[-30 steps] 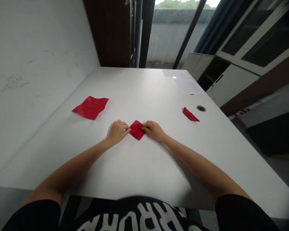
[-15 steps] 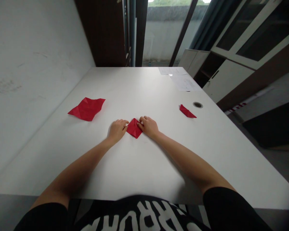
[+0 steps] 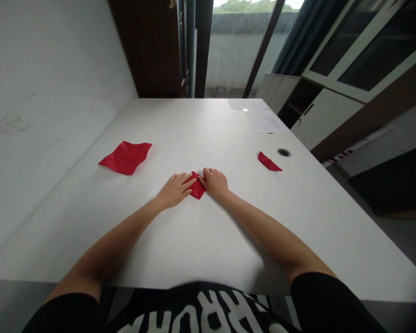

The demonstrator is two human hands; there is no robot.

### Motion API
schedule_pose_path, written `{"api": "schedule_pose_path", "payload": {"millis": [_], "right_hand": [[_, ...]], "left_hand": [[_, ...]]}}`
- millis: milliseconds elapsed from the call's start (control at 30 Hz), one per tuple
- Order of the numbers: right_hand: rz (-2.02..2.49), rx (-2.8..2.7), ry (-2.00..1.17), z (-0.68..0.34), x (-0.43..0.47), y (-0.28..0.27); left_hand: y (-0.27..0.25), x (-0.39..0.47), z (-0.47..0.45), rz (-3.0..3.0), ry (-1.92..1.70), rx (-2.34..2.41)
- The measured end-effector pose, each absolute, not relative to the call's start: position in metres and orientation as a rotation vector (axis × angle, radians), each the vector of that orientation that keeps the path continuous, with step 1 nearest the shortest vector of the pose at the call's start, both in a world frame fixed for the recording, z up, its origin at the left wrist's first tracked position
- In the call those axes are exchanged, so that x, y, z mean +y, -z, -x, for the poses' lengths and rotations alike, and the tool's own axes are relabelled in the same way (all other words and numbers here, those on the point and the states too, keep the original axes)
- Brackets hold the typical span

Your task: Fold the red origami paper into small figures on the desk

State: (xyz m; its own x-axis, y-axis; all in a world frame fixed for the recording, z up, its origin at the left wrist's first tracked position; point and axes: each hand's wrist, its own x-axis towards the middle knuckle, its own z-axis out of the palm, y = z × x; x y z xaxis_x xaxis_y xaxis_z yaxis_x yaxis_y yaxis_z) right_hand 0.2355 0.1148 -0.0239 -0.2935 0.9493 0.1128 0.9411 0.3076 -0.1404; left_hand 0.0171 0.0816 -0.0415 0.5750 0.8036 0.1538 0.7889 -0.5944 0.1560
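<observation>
A small folded square of red paper (image 3: 197, 189) lies on the white table with one corner toward me. My left hand (image 3: 175, 189) rests flat with its fingers stretched out over the paper's left side. On the other side, my right hand (image 3: 215, 181) grips the right corner between thumb and curled fingers. The fingers hide parts of the paper's left and right edges.
A creased, opened sheet of red paper (image 3: 126, 158) lies to the left. At the right is a folded red paper piece (image 3: 269, 162), beside a round cable hole (image 3: 284, 152). White printed sheets (image 3: 265, 120) lie at the far right. A wall (image 3: 55, 115) borders the table's left side.
My left hand has gone from pinching the left corner to lying with fingers spread across the paper's left part. My right hand stays at the right corner.
</observation>
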Motion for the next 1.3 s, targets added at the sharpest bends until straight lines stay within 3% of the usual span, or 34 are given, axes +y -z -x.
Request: {"api": "schedule_pose_path", "payload": {"millis": [333, 800, 1300], "right_hand": [[1.789, -2.336, 0.008, -0.247, 0.116, 0.029], [1.913, -2.291, 0.011, -0.261, 0.120, 0.030], [1.722, -2.299, -0.074, -0.251, 0.108, 0.023]], "left_hand": [[0.029, 0.089, -0.034, -2.774, -0.270, 1.432], [0.037, 0.110, -0.037, -2.574, -0.496, 1.714], [0.040, 0.106, -0.036, -2.522, -0.577, 1.719]]}}
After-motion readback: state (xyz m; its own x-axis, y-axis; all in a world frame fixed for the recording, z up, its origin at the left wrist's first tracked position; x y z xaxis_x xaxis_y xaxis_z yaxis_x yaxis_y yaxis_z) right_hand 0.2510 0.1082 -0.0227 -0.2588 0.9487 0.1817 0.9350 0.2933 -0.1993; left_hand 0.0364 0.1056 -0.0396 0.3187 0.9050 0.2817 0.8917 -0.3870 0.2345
